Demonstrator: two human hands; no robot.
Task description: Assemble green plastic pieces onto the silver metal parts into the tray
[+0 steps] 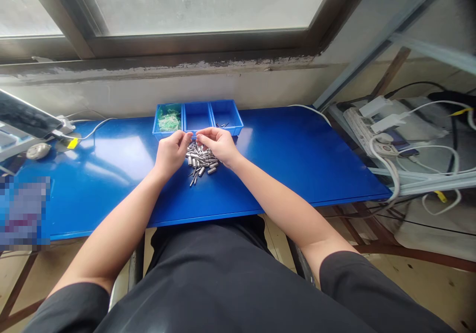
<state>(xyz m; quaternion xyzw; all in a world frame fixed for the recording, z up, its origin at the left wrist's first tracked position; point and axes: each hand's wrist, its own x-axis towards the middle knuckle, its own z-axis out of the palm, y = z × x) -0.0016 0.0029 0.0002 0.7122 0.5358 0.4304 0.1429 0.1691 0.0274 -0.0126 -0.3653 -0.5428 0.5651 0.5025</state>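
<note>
My left hand (pixel 170 153) and my right hand (pixel 220 146) are close together above a pile of small metal parts (pixel 203 160) on the blue table (pixel 290 159). The fingertips of each hand are pinched, almost meeting in front of the blue bin (pixel 197 117). Whatever lies between them is too small to make out. Of the bin's three compartments, the left one contains green and clear pieces (pixel 169 119), the middle one shows its blue bottom, and a few small dark pieces (pixel 222 125) lie in the right one.
A power strip (pixel 366 130) with white plugs and cables is on the right. At the left edge are a screen (pixel 26 112), a white mouse (pixel 38 150) and a pixelated patch. A wall and window stand behind the table.
</note>
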